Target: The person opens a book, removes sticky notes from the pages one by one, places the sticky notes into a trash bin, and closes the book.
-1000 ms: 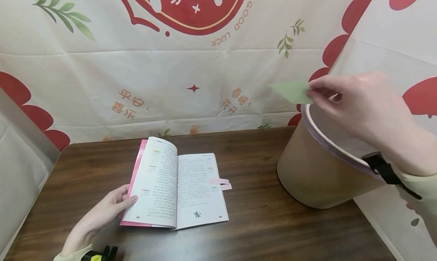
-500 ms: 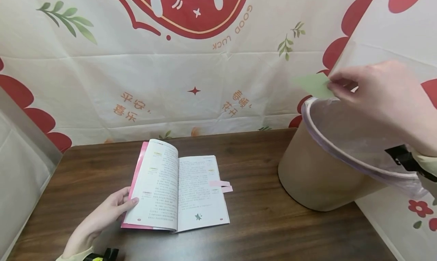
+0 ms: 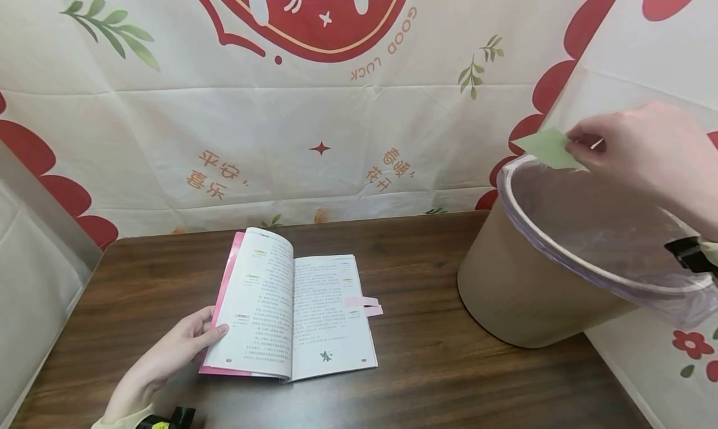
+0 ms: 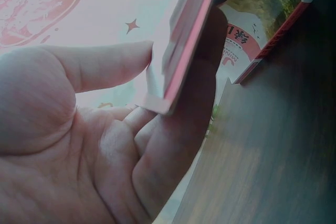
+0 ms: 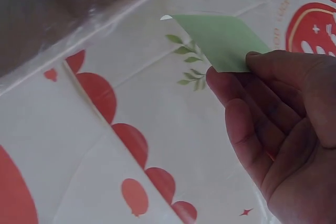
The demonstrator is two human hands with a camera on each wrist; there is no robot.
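An open book (image 3: 331, 317) with a pink cover lies on the wooden table, pink paper tabs (image 3: 363, 303) sticking out of its right page. My left hand (image 3: 174, 348) grips its left edge, thumb on the page and fingers behind the cover, as the left wrist view also shows. Up at the right, my right hand (image 3: 645, 154) pinches a green slip of paper (image 3: 546, 147) by one corner between thumb and index finger. The slip is over the far rim of a beige trash bin (image 3: 538, 285) lined with a clear bag. In the right wrist view the green slip (image 5: 223, 43) looks flat, one corner slightly curled.
The bin stands at the table's right side, its bag folded over the rim. Behind the table (image 3: 426, 379) hangs a white cloth (image 3: 269, 136) with red and green prints. A grey-white panel (image 3: 33, 273) borders the left side.
My right hand has carried the green slip to the right, from left of the bin's rim to above it. The left hand and the book have stayed in place.
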